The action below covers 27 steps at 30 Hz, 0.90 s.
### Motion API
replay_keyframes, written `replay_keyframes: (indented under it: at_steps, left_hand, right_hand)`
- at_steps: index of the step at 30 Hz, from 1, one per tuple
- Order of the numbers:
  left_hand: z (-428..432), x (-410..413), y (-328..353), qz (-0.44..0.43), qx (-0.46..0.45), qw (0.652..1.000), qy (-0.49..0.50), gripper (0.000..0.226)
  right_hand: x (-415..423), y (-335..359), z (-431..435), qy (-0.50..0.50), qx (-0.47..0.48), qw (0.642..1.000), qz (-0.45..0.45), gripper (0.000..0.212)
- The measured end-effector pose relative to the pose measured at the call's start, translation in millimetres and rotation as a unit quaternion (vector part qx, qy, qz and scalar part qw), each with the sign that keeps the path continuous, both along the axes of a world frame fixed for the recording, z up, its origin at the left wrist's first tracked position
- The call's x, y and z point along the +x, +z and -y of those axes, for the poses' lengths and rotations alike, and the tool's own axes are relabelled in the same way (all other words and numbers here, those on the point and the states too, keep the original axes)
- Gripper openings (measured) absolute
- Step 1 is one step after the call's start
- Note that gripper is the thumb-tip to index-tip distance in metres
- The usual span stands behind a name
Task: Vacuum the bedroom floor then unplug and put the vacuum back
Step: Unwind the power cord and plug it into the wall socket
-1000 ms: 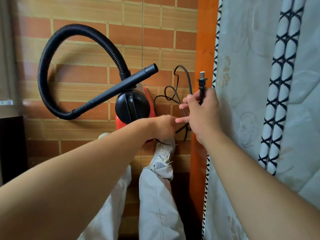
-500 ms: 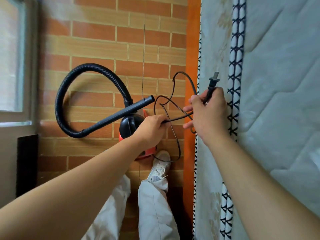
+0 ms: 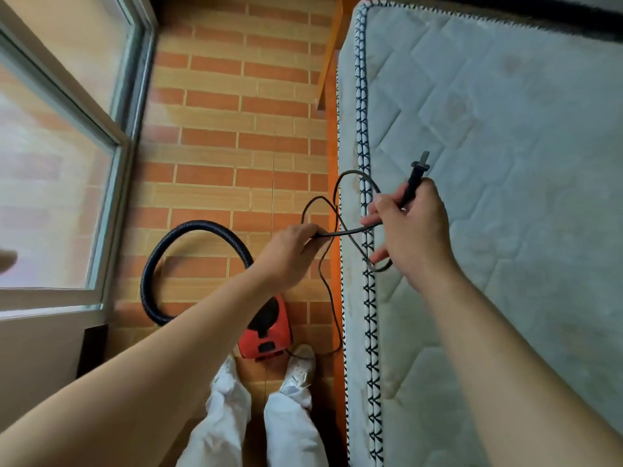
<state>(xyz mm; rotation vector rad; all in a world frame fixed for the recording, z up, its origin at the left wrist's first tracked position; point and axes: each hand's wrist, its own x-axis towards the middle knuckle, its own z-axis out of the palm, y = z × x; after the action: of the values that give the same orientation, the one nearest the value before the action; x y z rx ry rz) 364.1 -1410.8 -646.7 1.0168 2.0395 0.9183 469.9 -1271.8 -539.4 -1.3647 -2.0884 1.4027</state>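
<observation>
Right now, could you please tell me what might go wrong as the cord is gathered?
The thin black power cord crosses in loose loops between the left hand and right hand; it may tangle. Its slack trails past the white shoe, a possible trip. A tug could drag the red vacuum.

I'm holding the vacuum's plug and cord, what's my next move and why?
Probably pass the thin black power cord from the left hand to the right hand as another loop: it holds the black plug and loops, and slack trails to the red vacuum.
</observation>
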Motion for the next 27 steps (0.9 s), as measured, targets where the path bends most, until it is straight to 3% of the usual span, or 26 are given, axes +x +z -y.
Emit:
replay_keyframes:
  at_steps: [8, 12, 20, 23, 27]
  left_hand:
    - [60, -18, 143, -0.051, 0.075, 0.996, 0.009, 0.025]
    - [96, -24, 184, -0.025, 0.079, 0.995, 0.049, 0.024]
    - [119, -38, 223, -0.031, -0.003, 0.999, 0.044, 0.032]
    - [118, -35, 227, -0.048, -0.063, 0.997, 0.020, 0.057]
    - [116, -26, 233, -0.045, -0.062, 0.997, 0.003, 0.083]
  right_hand:
    - [-33, 142, 10, 0.044, 0.044, 0.998, -0.009, 0.028]
    - [-43, 178, 36, 0.069, -0.033, 0.995, -0.057, 0.029]
    - [-39, 162, 83, 0.079, -0.202, 0.974, -0.062, 0.021]
    - [-38, 152, 100, 0.118, -0.231, 0.966, -0.016, 0.030]
    - [-41, 144, 109, 0.175, -0.217, 0.960, 0.011, 0.031]
